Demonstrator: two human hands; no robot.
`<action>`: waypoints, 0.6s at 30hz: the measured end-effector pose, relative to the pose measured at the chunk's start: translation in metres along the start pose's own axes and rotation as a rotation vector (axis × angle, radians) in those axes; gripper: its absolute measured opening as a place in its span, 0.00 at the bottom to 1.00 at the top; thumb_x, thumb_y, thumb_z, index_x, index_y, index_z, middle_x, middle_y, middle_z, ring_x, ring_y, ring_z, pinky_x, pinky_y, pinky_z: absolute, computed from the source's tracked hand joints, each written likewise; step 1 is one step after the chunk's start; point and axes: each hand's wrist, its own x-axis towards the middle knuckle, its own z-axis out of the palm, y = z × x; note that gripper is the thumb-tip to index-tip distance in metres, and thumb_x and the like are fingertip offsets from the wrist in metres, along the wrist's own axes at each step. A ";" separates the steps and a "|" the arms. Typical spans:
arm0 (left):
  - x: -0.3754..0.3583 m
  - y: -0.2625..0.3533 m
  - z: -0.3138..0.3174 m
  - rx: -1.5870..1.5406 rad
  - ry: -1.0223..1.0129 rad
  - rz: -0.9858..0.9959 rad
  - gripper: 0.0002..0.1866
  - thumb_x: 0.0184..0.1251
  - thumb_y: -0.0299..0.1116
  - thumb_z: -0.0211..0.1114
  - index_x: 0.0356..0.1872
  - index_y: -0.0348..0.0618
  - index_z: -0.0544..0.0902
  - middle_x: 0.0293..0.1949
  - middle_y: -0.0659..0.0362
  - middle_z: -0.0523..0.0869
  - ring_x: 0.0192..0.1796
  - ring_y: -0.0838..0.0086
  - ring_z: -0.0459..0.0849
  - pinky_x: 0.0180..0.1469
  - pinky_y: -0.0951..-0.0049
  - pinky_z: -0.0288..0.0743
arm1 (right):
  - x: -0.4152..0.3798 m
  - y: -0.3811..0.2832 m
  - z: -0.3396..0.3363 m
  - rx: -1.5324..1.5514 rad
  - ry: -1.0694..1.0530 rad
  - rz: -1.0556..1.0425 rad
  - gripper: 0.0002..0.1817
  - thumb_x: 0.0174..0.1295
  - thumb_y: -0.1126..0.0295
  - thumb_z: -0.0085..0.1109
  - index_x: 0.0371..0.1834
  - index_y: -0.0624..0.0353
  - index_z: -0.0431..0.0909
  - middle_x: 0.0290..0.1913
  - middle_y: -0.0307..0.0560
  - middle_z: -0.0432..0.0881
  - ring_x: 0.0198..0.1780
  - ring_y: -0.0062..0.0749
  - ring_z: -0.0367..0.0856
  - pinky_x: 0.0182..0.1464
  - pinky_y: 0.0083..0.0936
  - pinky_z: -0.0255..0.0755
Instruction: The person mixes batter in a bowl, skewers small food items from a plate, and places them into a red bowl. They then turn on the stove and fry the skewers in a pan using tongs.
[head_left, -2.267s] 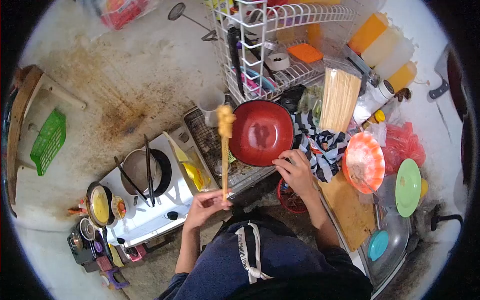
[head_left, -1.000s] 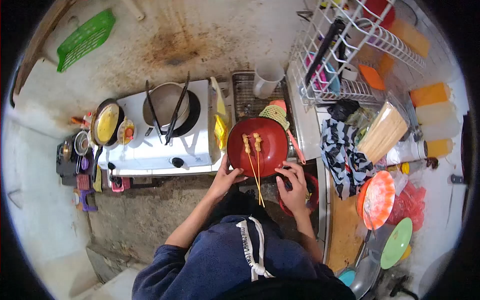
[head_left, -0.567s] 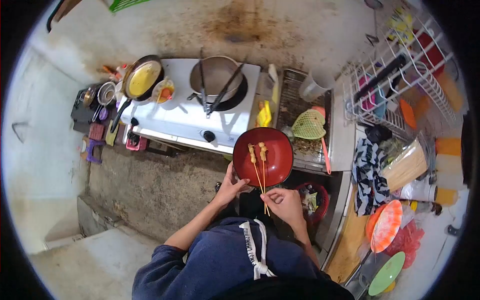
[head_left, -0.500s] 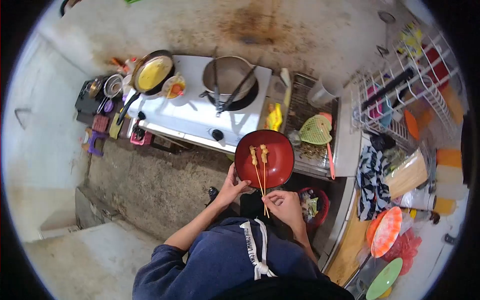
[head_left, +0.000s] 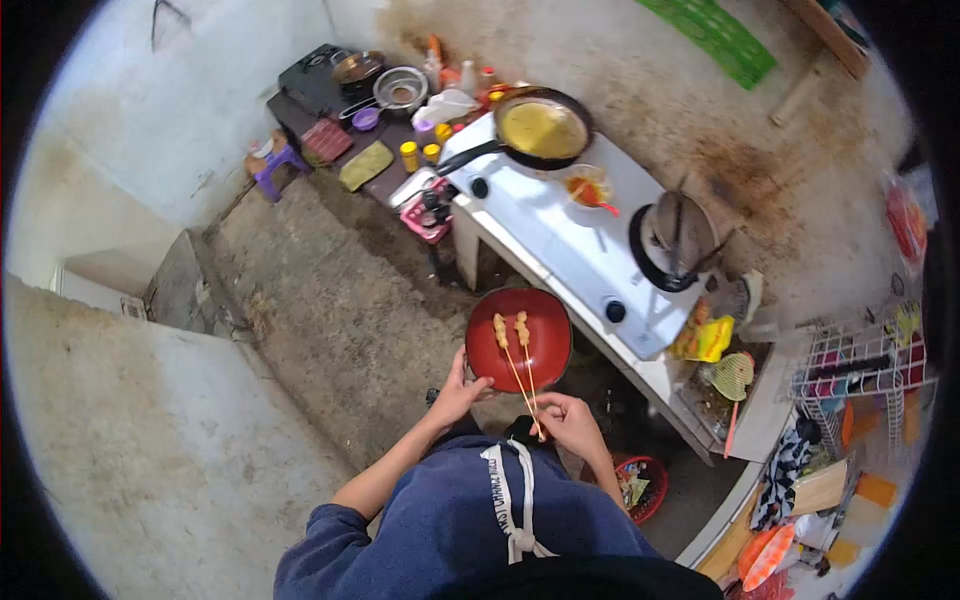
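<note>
A red bowl [head_left: 550, 345] with a dark rim is gripped at its lower left edge by my left hand [head_left: 460, 397], thumb over the rim. Two skewers [head_left: 522, 336] with pale, lumpy food at their far ends lie in the bowl. Their thin sticks stretch over the near rim towards my body. Around the lower part of the sticks, my right hand [head_left: 570, 422] is closed in a pinch; its fingertips are partly hidden.
Ahead is a white stove [head_left: 545, 235]. On it are a frying pan [head_left: 545, 128] holding yellow liquid, a small bowl [head_left: 588, 186] of orange-red contents, and a pot [head_left: 680, 232] with tongs. A red waste basket [head_left: 655, 490] stands at lower right; a wire rack [head_left: 860, 350] is beyond.
My view has swung left, so the stove now sits up and to the right, turned at a slant. Both hands still hold the bowl and skewers in front of my body.
</note>
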 end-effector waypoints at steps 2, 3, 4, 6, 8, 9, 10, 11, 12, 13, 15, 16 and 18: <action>-0.003 0.014 -0.042 -0.085 0.053 0.056 0.39 0.55 0.19 0.54 0.63 0.48 0.40 0.63 0.57 0.50 0.48 0.68 0.74 0.45 0.68 0.75 | 0.028 -0.015 0.034 0.010 -0.099 -0.025 0.13 0.55 0.75 0.49 0.43 0.65 0.70 0.24 0.44 0.80 0.20 0.16 0.73 0.26 0.15 0.68; -0.004 0.027 -0.060 -0.090 0.069 0.055 0.39 0.55 0.19 0.54 0.63 0.48 0.40 0.63 0.57 0.50 0.48 0.68 0.74 0.45 0.68 0.75 | 0.044 -0.023 0.049 0.027 -0.181 -0.057 0.15 0.55 0.75 0.47 0.46 0.65 0.68 0.24 0.44 0.80 0.21 0.16 0.73 0.27 0.15 0.68; -0.007 0.041 -0.075 -0.069 0.108 0.054 0.39 0.55 0.20 0.55 0.64 0.48 0.41 0.63 0.57 0.51 0.50 0.68 0.73 0.45 0.67 0.75 | 0.058 -0.031 0.062 0.023 -0.255 -0.067 0.17 0.54 0.76 0.47 0.49 0.65 0.64 0.26 0.46 0.81 0.22 0.17 0.73 0.29 0.15 0.69; -0.013 0.065 -0.102 -0.003 0.186 0.066 0.37 0.56 0.22 0.55 0.63 0.50 0.44 0.62 0.58 0.53 0.53 0.68 0.70 0.47 0.65 0.74 | 0.083 -0.051 0.092 0.007 -0.326 -0.106 0.17 0.55 0.76 0.46 0.49 0.65 0.61 0.29 0.48 0.81 0.23 0.19 0.74 0.29 0.16 0.69; -0.008 0.078 -0.130 -0.035 0.226 0.081 0.36 0.56 0.22 0.55 0.62 0.50 0.46 0.61 0.57 0.53 0.54 0.68 0.69 0.47 0.65 0.74 | 0.107 -0.065 0.117 0.010 -0.375 -0.095 0.17 0.55 0.77 0.45 0.49 0.65 0.60 0.30 0.49 0.81 0.24 0.20 0.75 0.30 0.16 0.69; -0.006 0.084 -0.142 -0.057 0.250 0.105 0.35 0.56 0.22 0.55 0.62 0.50 0.47 0.61 0.56 0.53 0.54 0.68 0.69 0.47 0.65 0.74 | 0.119 -0.071 0.128 0.098 -0.410 -0.088 0.16 0.56 0.77 0.44 0.48 0.65 0.58 0.32 0.51 0.80 0.25 0.21 0.76 0.31 0.17 0.70; -0.002 0.087 -0.156 -0.123 0.245 0.117 0.33 0.55 0.22 0.55 0.60 0.49 0.50 0.60 0.57 0.55 0.54 0.67 0.69 0.48 0.65 0.73 | 0.131 -0.079 0.138 0.183 -0.442 -0.083 0.15 0.57 0.76 0.43 0.48 0.65 0.57 0.34 0.53 0.80 0.27 0.23 0.77 0.32 0.17 0.70; 0.002 0.093 -0.168 -0.129 0.254 0.119 0.33 0.55 0.22 0.55 0.60 0.49 0.50 0.60 0.57 0.55 0.54 0.67 0.69 0.48 0.65 0.73 | 0.142 -0.088 0.147 0.178 -0.450 -0.079 0.15 0.57 0.76 0.43 0.48 0.65 0.57 0.34 0.53 0.80 0.27 0.23 0.77 0.32 0.17 0.70; 0.006 0.099 -0.178 -0.153 0.263 0.125 0.32 0.55 0.22 0.55 0.59 0.49 0.51 0.59 0.57 0.57 0.54 0.67 0.69 0.48 0.65 0.73 | 0.151 -0.099 0.154 0.187 -0.465 -0.033 0.14 0.59 0.76 0.43 0.47 0.65 0.57 0.35 0.54 0.79 0.28 0.24 0.77 0.33 0.18 0.70; 0.011 0.105 -0.187 -0.177 0.272 0.129 0.30 0.55 0.22 0.55 0.58 0.49 0.52 0.57 0.58 0.58 0.53 0.66 0.70 0.48 0.65 0.73 | 0.161 -0.107 0.161 0.197 -0.479 0.015 0.13 0.60 0.75 0.43 0.47 0.65 0.57 0.37 0.55 0.79 0.29 0.25 0.77 0.34 0.18 0.71; 0.026 0.109 -0.212 -0.235 0.279 0.106 0.29 0.55 0.23 0.55 0.57 0.49 0.53 0.55 0.58 0.60 0.52 0.66 0.71 0.48 0.65 0.73 | 0.185 -0.115 0.171 0.140 -0.517 -0.001 0.14 0.62 0.71 0.42 0.48 0.65 0.57 0.37 0.55 0.79 0.30 0.25 0.77 0.36 0.19 0.70; 0.035 0.112 -0.224 -0.285 0.280 0.086 0.28 0.55 0.23 0.55 0.56 0.49 0.54 0.54 0.58 0.62 0.51 0.67 0.72 0.47 0.65 0.73 | 0.197 -0.117 0.175 0.117 -0.514 -0.012 0.14 0.63 0.69 0.42 0.48 0.64 0.57 0.37 0.53 0.79 0.30 0.25 0.77 0.36 0.19 0.70; 0.055 0.122 -0.247 -0.317 0.272 0.096 0.28 0.56 0.24 0.55 0.56 0.49 0.55 0.53 0.58 0.64 0.50 0.67 0.72 0.47 0.65 0.73 | 0.224 -0.125 0.183 0.097 -0.518 -0.025 0.15 0.63 0.67 0.41 0.49 0.64 0.56 0.37 0.52 0.79 0.30 0.25 0.77 0.36 0.19 0.70</action>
